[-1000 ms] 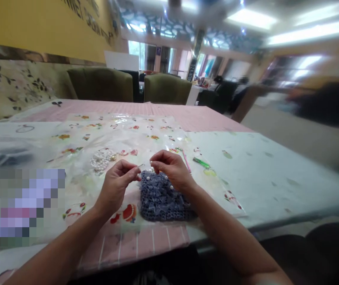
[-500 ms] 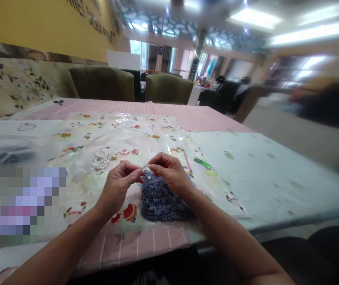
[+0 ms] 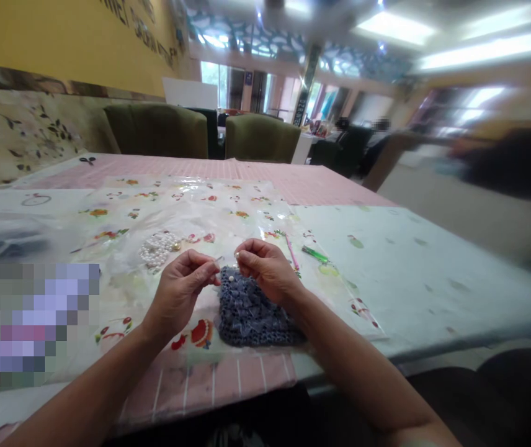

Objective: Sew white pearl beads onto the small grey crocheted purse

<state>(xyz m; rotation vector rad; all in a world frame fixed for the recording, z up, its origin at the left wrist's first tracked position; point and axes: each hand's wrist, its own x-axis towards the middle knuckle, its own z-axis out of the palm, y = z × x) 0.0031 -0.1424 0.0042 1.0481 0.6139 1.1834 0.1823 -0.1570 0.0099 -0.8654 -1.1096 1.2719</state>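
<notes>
My left hand (image 3: 184,288) is closed in a pinch, a thin needle (image 3: 220,259) poking out past its fingertips. Opposite it, my right hand (image 3: 268,267) pinches a small pearl bead (image 3: 237,255) between thumb and forefinger. A short gap separates the two hands. Below them lies a blue-grey crocheted piece (image 3: 251,323), partly covered by my right hand and wrist. One white pearl (image 3: 231,279) sits near its upper left corner. Whether thread runs between the hands is too fine to make out.
Strung-looking white pearls (image 3: 156,250) lie on clear plastic to the left. A pink stick-like tool (image 3: 291,249) and a green cutter-like tool (image 3: 315,254) lie to the right. Black-handled scissors (image 3: 87,161) rest at the far left. Green chairs (image 3: 262,138) stand beyond the table.
My hands have drawn slightly apart, opening a gap between the needle and my right fingertips. The bead shows more clearly now. The crocheted piece stays on the table.
</notes>
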